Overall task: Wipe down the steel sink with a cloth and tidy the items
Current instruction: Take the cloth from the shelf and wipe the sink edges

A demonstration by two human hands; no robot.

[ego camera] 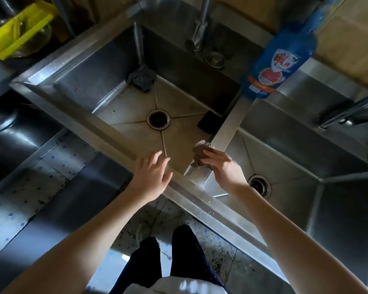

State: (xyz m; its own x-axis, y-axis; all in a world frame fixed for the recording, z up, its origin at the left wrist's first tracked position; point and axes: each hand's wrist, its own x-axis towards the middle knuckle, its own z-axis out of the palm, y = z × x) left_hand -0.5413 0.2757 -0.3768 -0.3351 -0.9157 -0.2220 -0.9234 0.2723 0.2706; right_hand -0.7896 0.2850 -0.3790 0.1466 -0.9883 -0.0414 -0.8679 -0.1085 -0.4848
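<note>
The wiping step is judged to be in hand. A brownish cloth (202,147) is held under the curled fingers of the right hand (222,168) and is pressed against the near end of the divider (229,126) between the two basins of the steel sink (89,81). The left hand (152,177) is kept open, fingers spread and holding nothing, above the near rim of the left basin.

Most of the sink is judged to be still unwiped: the floor of the left basin looks dull and stained around its drain (158,119). For the next move, the cloth would probably have to be drawn along the divider or down into the left basin, with steady pressure kept on the steel.

Several items stand in the way of a full wipe. A dark scouring pad (141,78) lies in the far left corner of the left basin, at the foot of a steel pipe. A black block (209,124), perhaps a sponge, rests against the right wall of that basin, just beside the divider and farther off than the cloth. A blue detergent bottle (278,58) stands at the far end of the divider. These would probably need to be lifted aside, and the free left hand is well placed for it. A faucet (198,37) is seen at the far edge.
</note>
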